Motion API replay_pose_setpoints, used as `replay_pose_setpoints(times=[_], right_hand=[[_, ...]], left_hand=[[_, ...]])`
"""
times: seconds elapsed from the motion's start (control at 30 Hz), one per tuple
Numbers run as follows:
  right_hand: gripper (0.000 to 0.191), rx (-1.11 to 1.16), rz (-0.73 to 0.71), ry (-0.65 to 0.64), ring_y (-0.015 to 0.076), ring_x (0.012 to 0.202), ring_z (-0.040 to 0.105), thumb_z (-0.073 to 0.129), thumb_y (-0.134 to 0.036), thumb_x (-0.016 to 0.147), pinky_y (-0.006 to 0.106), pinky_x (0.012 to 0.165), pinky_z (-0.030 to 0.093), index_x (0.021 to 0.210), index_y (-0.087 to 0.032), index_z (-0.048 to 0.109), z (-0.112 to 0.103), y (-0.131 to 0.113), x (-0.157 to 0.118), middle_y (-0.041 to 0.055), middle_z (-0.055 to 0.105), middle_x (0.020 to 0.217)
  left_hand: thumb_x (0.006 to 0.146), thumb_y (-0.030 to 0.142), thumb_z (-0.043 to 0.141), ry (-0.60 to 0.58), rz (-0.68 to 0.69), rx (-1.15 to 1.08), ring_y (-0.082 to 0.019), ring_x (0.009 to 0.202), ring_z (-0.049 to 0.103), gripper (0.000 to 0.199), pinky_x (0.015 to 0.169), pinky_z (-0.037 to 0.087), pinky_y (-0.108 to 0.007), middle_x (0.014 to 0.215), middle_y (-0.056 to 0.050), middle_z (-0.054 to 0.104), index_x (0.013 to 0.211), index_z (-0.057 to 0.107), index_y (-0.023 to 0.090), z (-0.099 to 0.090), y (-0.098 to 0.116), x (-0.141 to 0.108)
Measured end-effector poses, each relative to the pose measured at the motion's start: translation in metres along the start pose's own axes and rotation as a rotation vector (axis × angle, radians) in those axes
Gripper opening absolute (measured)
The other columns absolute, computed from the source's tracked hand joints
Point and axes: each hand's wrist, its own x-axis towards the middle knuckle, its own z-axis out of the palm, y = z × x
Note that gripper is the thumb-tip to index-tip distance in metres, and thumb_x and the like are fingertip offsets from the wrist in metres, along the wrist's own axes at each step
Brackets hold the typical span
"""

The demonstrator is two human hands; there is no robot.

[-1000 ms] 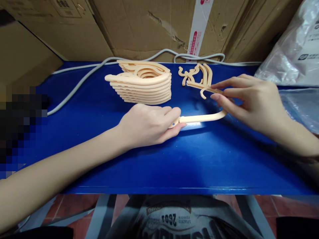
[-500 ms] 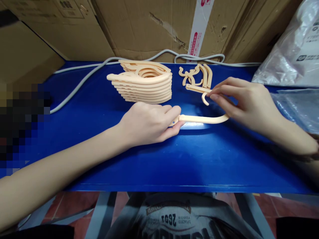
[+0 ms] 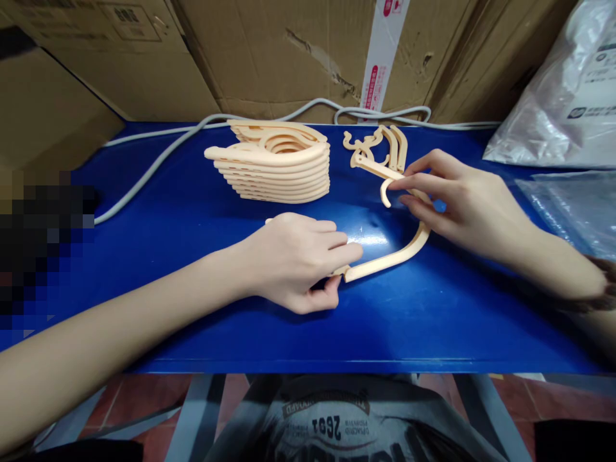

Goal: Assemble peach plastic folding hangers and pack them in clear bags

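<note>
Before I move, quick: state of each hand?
Left hand: closed, holding one end of the cream hanger arm.
Right hand: fingers bent at the small curved hook; whether they grip it cannot be told.

You are wearing the camera on your head. It is facing forward and down across the table (image 3: pixel 216 333), covering your left hand (image 3: pixel 303 263) and right hand (image 3: pixel 466 202) at close range, with cartons (image 3: pixel 269 64) showing at twelve o'clock, your printed clothing (image 3: pixel 320 443) at six.
</note>
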Motion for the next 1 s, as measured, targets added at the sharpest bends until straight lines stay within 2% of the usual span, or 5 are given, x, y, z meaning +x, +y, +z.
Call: replay_pose_setpoints(times=[0.23, 0.33, 0.5, 0.73, 1.0], right_hand=[[0.036, -0.015, 0.013, -0.038, 0.0205, 0.072, 0.063, 0.048, -0.038, 0.103, 0.037, 0.064, 0.047, 0.126, -0.027, 0.072, 0.0014, -0.0012, -0.0009, 0.0111, 0.065, 0.127], [0.034, -0.026, 0.034, -0.038, 0.0193, 0.068, 0.061, 0.049, -0.039, 0.102, 0.037, 0.063, 0.046, 0.124, -0.027, 0.073, 0.0011, -0.0010, -0.0004, 0.0107, 0.066, 0.121], [0.033, -0.052, 0.097, -0.024, 0.0198, 0.070, 0.061, 0.051, -0.040, 0.101, 0.036, 0.062, 0.045, 0.121, -0.027, 0.074, 0.0024, 0.0027, 0.0007, 0.0091, 0.066, 0.114], [0.032, -0.040, 0.165, 0.005, 0.0212, 0.071, 0.061, 0.054, -0.038, 0.100, 0.038, 0.063, 0.046, 0.117, -0.024, 0.078, 0.0048, 0.0031, 0.0018, 0.0093, 0.068, 0.106], [0.030, -0.049, 0.134, 0.034, 0.0181, 0.064, 0.057, 0.053, -0.037, 0.100, 0.036, 0.060, 0.044, 0.114, -0.024, 0.077, 0.0067, 0.0036, 0.0005, 0.0083, 0.066, 0.103]], left_hand=[[0.076, 0.014, 0.053, -0.047, 0.086, -0.069, -0.021, 0.069, 0.050, 0.007, 0.060, 0.040, -0.035, 0.071, -0.004, 0.059, 0.075, 0.052, 0.021, -0.0034, -0.0033, 0.0053], [0.080, 0.013, 0.054, -0.056, 0.116, -0.096, -0.025, 0.085, 0.059, 0.006, 0.080, 0.051, -0.040, 0.085, -0.009, 0.067, 0.081, 0.058, 0.018, -0.0042, -0.0045, 0.0067], [0.092, 0.008, 0.054, 0.048, 0.105, -0.050, -0.030, 0.115, 0.064, 0.016, 0.103, 0.053, -0.045, 0.117, -0.015, 0.072, 0.101, 0.066, 0.012, -0.0014, -0.0043, 0.0065], [0.106, 0.013, 0.045, 0.078, 0.050, 0.080, -0.017, 0.099, 0.068, 0.026, 0.084, 0.054, -0.028, 0.115, -0.007, 0.075, 0.102, 0.070, 0.018, -0.0008, -0.0050, 0.0065], [0.109, 0.014, 0.041, 0.044, 0.036, 0.207, -0.017, 0.097, 0.070, 0.033, 0.078, 0.050, -0.028, 0.118, -0.006, 0.076, 0.106, 0.073, 0.020, -0.0001, -0.0097, 0.0029]])
